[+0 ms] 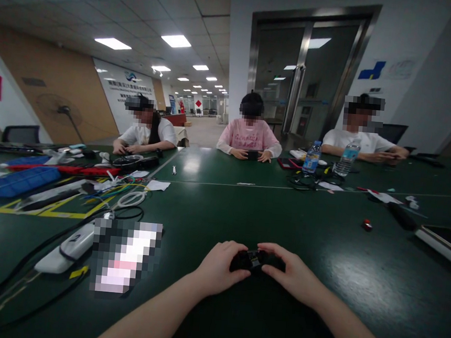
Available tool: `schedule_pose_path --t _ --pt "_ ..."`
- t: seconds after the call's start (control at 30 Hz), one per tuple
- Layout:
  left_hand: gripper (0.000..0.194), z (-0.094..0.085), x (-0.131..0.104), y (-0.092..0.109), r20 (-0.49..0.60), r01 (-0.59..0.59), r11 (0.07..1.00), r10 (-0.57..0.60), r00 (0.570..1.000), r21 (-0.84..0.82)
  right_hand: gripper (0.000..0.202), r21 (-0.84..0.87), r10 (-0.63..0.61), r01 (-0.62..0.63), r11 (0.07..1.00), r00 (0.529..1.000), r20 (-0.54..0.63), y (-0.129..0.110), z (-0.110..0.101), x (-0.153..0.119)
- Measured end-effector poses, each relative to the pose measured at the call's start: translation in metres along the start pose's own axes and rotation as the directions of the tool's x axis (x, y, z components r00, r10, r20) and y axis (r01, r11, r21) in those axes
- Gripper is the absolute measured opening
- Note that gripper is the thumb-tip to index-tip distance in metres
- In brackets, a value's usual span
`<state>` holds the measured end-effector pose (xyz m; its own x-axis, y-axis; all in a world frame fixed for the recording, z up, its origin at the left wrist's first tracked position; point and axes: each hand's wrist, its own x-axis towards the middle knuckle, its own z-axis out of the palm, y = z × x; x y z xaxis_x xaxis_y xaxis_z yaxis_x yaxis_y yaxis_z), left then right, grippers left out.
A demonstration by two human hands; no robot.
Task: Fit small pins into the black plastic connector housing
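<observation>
Both hands grip a small black object [256, 261] just over the green table [190, 208] in front of me. Its middle shows a lighter, detailed patch, but its exact kind is too dark to make out. At its left end, my left hand [220, 266] is closed with the thumb on the near side and fingers on the far side. My right hand [293, 275] pinches the right end in the same way. Left of my hands lies a flat, bright-screened thing [131, 258], blurred by pixelation.
A white power strip [66, 247] with black cables lies at left, beyond it a blue tray [19, 181]. Two bottles, one a blue-labelled bottle [312, 158], stand at far right. A small red object [366, 224] is nearer. Three people sit across the table.
</observation>
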<state>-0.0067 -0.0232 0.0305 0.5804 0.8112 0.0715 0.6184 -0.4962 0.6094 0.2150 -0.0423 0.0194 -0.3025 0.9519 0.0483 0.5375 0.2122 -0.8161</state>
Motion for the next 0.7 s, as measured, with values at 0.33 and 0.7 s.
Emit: schedule_pose_path --t 0.33,0.7 --pt "0.045 0.01 0.004 -0.017 -0.034 -0.04 0.997 0.042 0.999 0.062 0.041 -0.097 -0.024 0.019 0.995 0.999 -0.048 0.003 0.004 0.0" --pt "0.051 0.009 0.005 -0.015 -0.031 0.007 1.0 -0.007 0.999 0.009 0.042 -0.118 0.01 -0.018 0.993 0.998 -0.064 0.007 0.006 0.0"
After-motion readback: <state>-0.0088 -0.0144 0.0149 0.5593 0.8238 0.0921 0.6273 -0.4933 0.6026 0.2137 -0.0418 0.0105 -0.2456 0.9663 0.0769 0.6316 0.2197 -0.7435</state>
